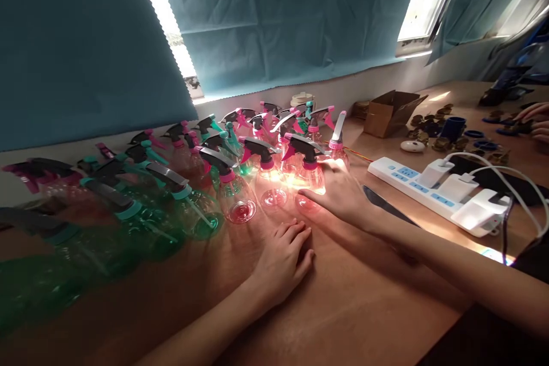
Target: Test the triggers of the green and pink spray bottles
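My right hand [338, 189] is closed around the body of a clear pink spray bottle [309, 174], the thumb across its front. This bottle stands upright on the table, its nozzle pointing left. My left hand [286, 254] lies on the wooden table [326, 297] just in front of the bottles, holding nothing, its fingers a little apart. Beside the held bottle stands another pink spray bottle [270, 183], and left of that one more pink spray bottle [235, 197]. A green spray bottle [199, 214] is further left. Sunlight glares on the pink bottles near my right hand.
Several more pink and green spray bottles fill the left and back. A white power strip [412, 180] with plugged-in chargers lies right, near an open cardboard box [388, 114]. Beyond are a white mouse [412, 146], blue rings [474, 134] and another person's hand [538, 120].
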The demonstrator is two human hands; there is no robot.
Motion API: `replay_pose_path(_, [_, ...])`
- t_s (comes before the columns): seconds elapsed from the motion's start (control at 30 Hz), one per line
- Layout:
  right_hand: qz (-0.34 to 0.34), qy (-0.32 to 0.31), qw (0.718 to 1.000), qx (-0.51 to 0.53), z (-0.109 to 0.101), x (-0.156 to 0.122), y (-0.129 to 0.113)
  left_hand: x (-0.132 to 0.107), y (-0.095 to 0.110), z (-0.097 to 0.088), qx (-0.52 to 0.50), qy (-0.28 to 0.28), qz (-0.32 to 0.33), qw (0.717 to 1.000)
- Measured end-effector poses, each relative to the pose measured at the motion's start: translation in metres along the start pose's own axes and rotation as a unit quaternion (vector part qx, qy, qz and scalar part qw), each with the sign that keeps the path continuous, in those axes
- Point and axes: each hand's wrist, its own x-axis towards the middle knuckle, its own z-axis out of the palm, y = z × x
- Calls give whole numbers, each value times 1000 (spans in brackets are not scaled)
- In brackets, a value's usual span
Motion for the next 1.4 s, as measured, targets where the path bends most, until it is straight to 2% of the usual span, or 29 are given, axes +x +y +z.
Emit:
replay_pose_path(0.27, [52,-68,990,-110,-3,22,-2,26,-8,6,-6,10,6,1000])
replay_pose_path(0.7, [72,-85,990,-87,9,41,-5,28,-11,8,-4,17,9,1000])
replay_pose_path(0.9, [73,-85,990,-82,0,31,-3,28,-12,9,-5,17,9,1000])
replay_pose_path(1.1, [57,0,998,35,-30,11,25,29,-12,8,-4,16,7,1000])
replay_pose_path(1.23, [127,59,989,55,-42,12,56,30,-11,8,-5,23,6,1000])
replay_pose_path(1.33, [154,32,987,18,-39,20,74,32,-10,9,-6,27,5,1000])
replay_pose_path(1.4, [130,-3,991,31,-32,26,80,34,-9,9,-7,28,4,1000])
